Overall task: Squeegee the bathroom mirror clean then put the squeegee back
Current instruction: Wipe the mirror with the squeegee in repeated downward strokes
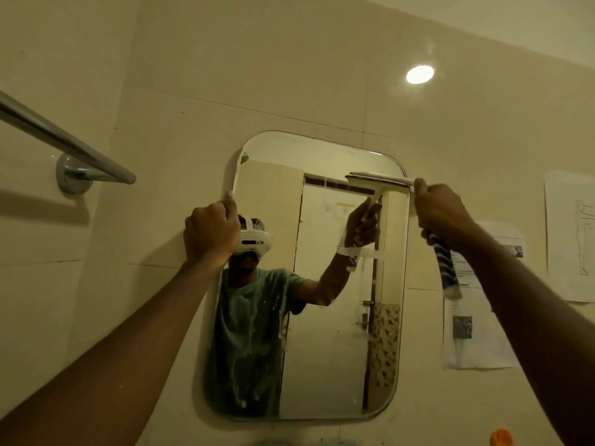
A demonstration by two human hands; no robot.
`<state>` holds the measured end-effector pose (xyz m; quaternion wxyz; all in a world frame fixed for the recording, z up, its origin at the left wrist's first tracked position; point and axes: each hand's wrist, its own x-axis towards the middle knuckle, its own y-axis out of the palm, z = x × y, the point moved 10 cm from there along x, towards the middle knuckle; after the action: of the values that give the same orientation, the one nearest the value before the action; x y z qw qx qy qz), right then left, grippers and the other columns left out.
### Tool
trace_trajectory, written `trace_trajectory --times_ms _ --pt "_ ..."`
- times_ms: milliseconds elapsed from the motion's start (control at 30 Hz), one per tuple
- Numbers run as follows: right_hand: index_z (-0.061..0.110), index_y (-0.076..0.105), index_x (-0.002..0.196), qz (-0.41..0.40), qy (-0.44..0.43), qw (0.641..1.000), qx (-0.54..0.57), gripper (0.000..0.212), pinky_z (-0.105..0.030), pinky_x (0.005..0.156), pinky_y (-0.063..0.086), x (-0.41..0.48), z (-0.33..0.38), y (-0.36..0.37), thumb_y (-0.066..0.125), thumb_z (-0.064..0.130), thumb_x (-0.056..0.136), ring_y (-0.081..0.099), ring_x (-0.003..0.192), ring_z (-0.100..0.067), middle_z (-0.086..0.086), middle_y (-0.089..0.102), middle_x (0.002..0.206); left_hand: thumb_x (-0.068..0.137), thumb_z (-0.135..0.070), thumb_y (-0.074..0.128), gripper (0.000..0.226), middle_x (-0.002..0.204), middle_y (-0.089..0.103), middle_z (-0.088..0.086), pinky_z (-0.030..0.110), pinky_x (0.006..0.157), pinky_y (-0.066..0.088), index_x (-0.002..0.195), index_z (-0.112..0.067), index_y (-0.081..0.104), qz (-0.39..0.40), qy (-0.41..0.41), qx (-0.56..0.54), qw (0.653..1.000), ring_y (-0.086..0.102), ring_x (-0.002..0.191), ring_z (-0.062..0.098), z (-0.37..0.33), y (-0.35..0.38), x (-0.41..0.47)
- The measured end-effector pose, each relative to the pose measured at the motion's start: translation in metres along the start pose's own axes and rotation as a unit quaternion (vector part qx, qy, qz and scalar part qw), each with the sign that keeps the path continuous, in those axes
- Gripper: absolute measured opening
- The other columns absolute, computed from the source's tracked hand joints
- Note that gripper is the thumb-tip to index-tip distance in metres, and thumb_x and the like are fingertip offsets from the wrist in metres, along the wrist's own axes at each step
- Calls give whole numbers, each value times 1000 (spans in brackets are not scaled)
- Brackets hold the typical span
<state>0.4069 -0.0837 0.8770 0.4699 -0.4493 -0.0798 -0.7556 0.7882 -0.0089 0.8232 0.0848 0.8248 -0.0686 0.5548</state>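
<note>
Right hand (442, 217) is curled round the blue-and-white handle of the squeegee (380, 180), its blade lying level against the upper right of the mirror (325, 284). Left hand (211, 231) grips the mirror's left edge, thumb upright. White streaks mark the lower glass.

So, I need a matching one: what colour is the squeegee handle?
The squeegee handle is blue with white stripes; head view shows it best.
</note>
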Motion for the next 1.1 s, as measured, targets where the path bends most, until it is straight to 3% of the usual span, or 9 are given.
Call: trace_trajectory --times_ms 167,300,400,633,733,800,867,1033,1100 --pt "14 49 77 20 -26 999 -7 39 -34 49 50 -33 -35 33 29 33 104 49 48 -21 -8 52 63 102 -38 28 56 47 45 2 20 43 25 58 -10 50 -9 15 13 1000 43 40 17 2 2 -3" --pt "7 55 72 26 7 999 28 52 -30 40 45 -105 -92 63 29 39 103 46 37 -15 -6 51 51 102 -38 28 57 44 43 1 24 49 32 54 -13 46 -10 14 4 1000 43 39 18 4 2 -9" --pt "7 57 72 51 18 999 5 55 -23 34 45 -128 -104 66 28 43 102 48 35 -11 -8 56 53 102 -37 29 58 44 42 0 24 48 31 54 -10 50 -9 3 11 1000 41 38 16 6 1 -14" --pt "14 53 74 -13 -71 996 53 46 -23 38 45 -25 0 17 29 41 103 50 40 -10 -2 54 59 101 -36 30 61 40 32 -9 18 43 23 54 -7 54 -16 -19 34 999 34 35 6 7 1 -11" --pt "14 53 72 -38 -87 994 60 45 -23 41 46 11 31 9 31 37 104 54 42 -11 -4 55 62 101 -36 31 61 42 41 -2 21 45 28 59 -3 59 -17 -30 37 999 37 37 12 11 2 -10" --pt "13 52 68 -36 -84 995 44 47 -15 33 38 8 25 17 30 34 104 49 32 -3 -3 53 57 101 -38 30 62 46 48 5 22 46 31 62 -2 62 -14 -37 37 999 40 39 15 13 3 -9" --pt "13 52 69 -18 -79 996 47 46 -9 28 31 -14 2 33 29 33 104 45 27 1 -1 51 53 101 -38 30 61 47 45 2 20 45 29 63 -2 62 -15 -42 38 998 39 39 12 14 3 -9" --pt "15 55 70 33 -44 998 40 49 -17 36 37 -96 -62 72 30 41 102 45 31 -2 2 53 51 101 -38 29 62 57 60 15 27 54 39 68 0 65 -2 -43 39 998 47 48 22 10 2 -9" --pt "16 54 68 51 -30 998 12 49 -13 33 35 -105 -65 72 29 39 103 47 29 -3 1 53 52 101 -37 28 62 59 61 17 28 55 39 70 2 65 9 -41 40 998 48 50 23 8 2 -8"
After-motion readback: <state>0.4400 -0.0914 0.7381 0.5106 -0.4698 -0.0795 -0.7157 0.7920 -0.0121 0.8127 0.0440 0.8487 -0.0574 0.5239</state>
